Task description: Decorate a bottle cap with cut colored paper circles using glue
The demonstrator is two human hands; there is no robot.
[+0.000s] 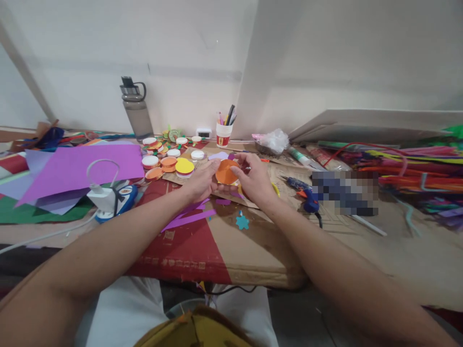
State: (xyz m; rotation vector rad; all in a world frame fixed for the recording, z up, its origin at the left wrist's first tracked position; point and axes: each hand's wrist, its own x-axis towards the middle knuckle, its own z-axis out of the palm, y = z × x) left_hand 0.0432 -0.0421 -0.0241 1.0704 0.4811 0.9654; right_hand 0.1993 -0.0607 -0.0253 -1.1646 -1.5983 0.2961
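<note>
An orange disc (pixel 226 172) is held up between my two hands over the cardboard-covered table. My left hand (pixel 203 182) grips its left edge, fingers reaching beneath it. On the other side my right hand (pixel 253 177) has its thumb on the disc's face and fingers bent behind the rim. What lies under the disc is mostly hidden. Left of my hands sit a yellow-topped disc (pixel 184 166) and an orange disc (pixel 168 164), among several white-topped ones. Purple paper strips (pixel 190 220) and a teal paper flower (pixel 242 221) lie nearer to me.
A grey water bottle (pixel 136 113) and a paper cup of pens (pixel 224 134) stand along the wall. Purple paper sheets (pixel 94 166) and a white charger (pixel 103 198) are at left. A blue glue gun (pixel 307 196) and colourful pipe cleaners (pixel 390 168) lie at right.
</note>
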